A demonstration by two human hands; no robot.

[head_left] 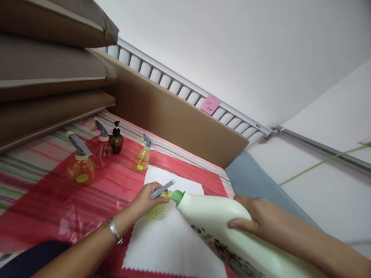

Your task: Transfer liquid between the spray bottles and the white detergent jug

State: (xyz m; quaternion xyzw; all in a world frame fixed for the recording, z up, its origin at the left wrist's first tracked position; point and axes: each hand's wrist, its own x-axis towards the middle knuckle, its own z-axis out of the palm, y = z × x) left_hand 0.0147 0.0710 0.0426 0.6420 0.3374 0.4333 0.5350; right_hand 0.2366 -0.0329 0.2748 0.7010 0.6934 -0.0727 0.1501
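Note:
My left hand (149,199) is closed around a grey spray head (162,189) and the neck area of a small yellow-tinted spray bottle (159,211); its fingers partly hide both. The small bottle stands tilted in view on a white cloth (174,241) with zigzag edges. From the right, my right hand (255,214) grips a large pale green detergent bottle (214,210), tipped over. Its green spout (177,197) meets the small bottle's mouth, or sits right beside it. Whether liquid flows cannot be made out.
Left of the cloth stand an amber spray bottle (81,170), a pinkish spray bottle (103,150), a dark pump bottle (116,141) and a yellow spray bottle (143,159), on a red sheet (116,183). Stacked brown cushions (55,61) rise at left; a brown board (174,116) stands behind.

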